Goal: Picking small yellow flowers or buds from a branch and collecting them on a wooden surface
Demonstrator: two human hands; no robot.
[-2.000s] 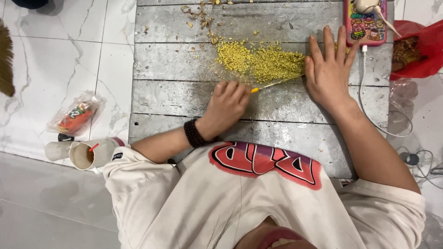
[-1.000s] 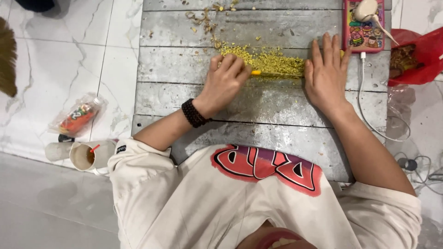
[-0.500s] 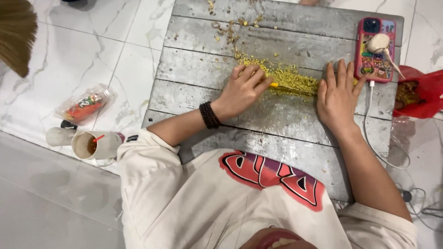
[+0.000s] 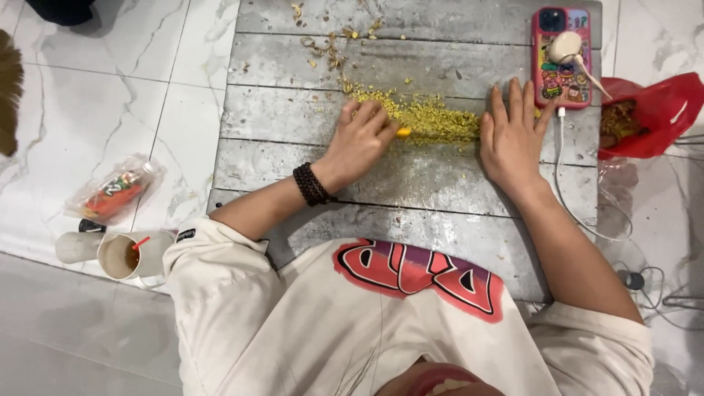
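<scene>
On the grey plank tabletop (image 4: 308, 110), a heap of yellow crumbs (image 4: 429, 117) is drawn out into a long band whose long axis runs left to right across the board, parallel to the planks. The left hand (image 4: 361, 141) lies at the band's left end with fingers curled around a thin yellow tool (image 4: 403, 133), whose tip points right into the crumbs. The right hand (image 4: 513, 136) is spread flat, palm down, against the band's right end, just below a pink phone (image 4: 561, 55) lying beyond the crumbs.
</scene>
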